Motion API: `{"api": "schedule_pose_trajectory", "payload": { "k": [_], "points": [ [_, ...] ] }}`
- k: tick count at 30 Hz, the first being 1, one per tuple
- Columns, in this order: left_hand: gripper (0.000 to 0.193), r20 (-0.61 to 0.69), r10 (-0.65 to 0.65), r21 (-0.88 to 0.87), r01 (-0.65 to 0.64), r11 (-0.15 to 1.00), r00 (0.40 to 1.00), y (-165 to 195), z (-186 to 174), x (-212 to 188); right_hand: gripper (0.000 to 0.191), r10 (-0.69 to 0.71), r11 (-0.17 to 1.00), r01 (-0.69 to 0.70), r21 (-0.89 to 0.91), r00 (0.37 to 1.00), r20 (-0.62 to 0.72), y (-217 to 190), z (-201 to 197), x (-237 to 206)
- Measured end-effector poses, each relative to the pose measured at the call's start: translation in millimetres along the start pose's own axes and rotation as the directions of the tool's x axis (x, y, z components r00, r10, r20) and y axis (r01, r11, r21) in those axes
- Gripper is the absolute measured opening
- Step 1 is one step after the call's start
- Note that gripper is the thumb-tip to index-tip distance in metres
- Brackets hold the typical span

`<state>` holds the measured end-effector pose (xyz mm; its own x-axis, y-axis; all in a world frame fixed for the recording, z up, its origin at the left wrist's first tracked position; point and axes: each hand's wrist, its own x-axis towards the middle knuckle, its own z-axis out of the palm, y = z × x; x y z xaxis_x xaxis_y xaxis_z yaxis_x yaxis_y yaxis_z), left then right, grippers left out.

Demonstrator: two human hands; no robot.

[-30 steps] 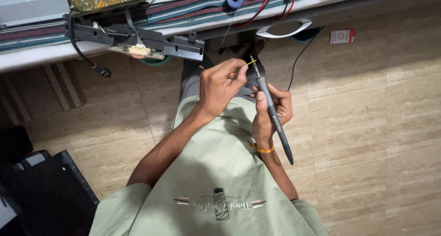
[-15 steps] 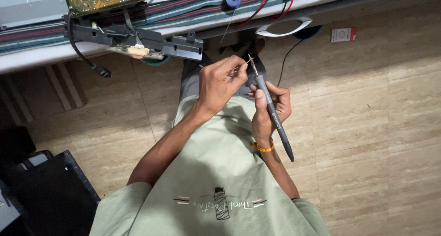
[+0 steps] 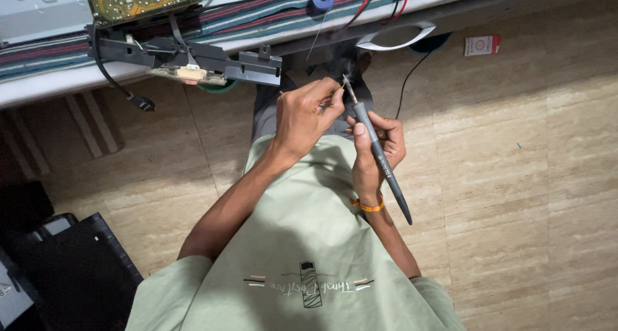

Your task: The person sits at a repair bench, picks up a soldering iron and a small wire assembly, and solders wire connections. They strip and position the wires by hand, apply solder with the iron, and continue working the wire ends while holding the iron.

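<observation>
the right hand (image 3: 373, 147) gripped the grey soldering iron (image 3: 378, 154) pen-like, fingers clamped on its shaft, tip raised to the thin wire (image 3: 333, 94) pinched in the left hand (image 3: 306, 115), held over the lap below the counter (image 3: 58, 86) so both stayed steady.

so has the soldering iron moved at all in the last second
No. The soldering iron in the right hand keeps its place and slant, its tip just below the white handle-shaped piece at the bench edge, as before.
</observation>
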<state>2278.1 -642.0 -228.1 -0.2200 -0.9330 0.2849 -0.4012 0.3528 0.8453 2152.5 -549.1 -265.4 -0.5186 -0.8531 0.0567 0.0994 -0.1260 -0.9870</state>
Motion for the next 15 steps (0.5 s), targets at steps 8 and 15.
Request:
{"api": "schedule_pose_trajectory", "payload": {
  "k": [8, 15],
  "points": [
    [0.009, 0.078, 0.092, 0.08, -0.098, 0.992, 0.993, 4, -4, -7, 0.021, -0.385, 0.855, 0.429, -0.292, 0.901, 0.197, -15, 0, 33],
    [0.009, 0.166, 0.124, 0.146, -0.149, 0.978, 0.978, 1, -10, -11, 0.036, -0.42, 0.656, 0.61, -0.446, 0.785, 0.455, -30, 8, 52]
  ]
}}
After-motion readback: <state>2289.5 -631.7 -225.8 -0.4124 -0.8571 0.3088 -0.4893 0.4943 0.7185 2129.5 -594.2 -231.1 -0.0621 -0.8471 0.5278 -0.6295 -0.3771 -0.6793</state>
